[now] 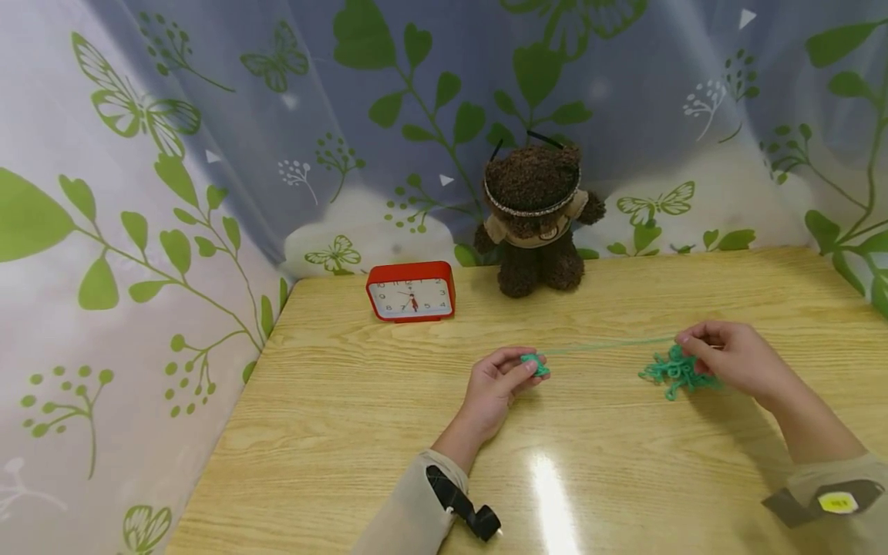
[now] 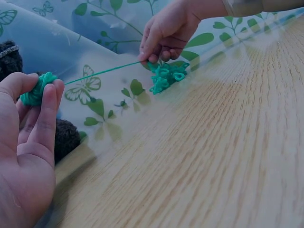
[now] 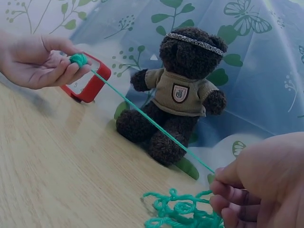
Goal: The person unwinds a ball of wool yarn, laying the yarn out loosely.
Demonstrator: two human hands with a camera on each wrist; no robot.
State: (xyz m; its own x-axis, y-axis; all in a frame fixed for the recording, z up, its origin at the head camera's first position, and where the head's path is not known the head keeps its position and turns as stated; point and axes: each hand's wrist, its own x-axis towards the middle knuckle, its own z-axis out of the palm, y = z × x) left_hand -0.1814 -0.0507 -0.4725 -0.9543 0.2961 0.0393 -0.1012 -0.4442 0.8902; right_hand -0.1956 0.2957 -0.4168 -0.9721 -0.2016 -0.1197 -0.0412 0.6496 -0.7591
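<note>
Between thumb and fingers, my left hand [image 1: 494, 385] holds a small wound ball of green yarn [image 2: 40, 90]. A single green strand [image 3: 152, 122] runs taut from that ball across to my right hand [image 1: 738, 361], whose thumb and forefinger pinch it. Just beside and below the right fingers lies a loose, curly tangle of the same yarn [image 1: 676, 371] on the wooden table [image 1: 347, 432]. In the left wrist view the right hand [image 2: 173, 31] appears at the far end of the strand, its other fingers curled.
A red alarm clock [image 1: 411, 291] stands at the back left of the table. Right of it, a dark brown teddy bear [image 3: 178, 95] in a tan sweater and headband sits against the curtain [image 1: 430, 139], which has green leaves and butterflies. Dark straps [image 1: 461, 501] circle the sleeves.
</note>
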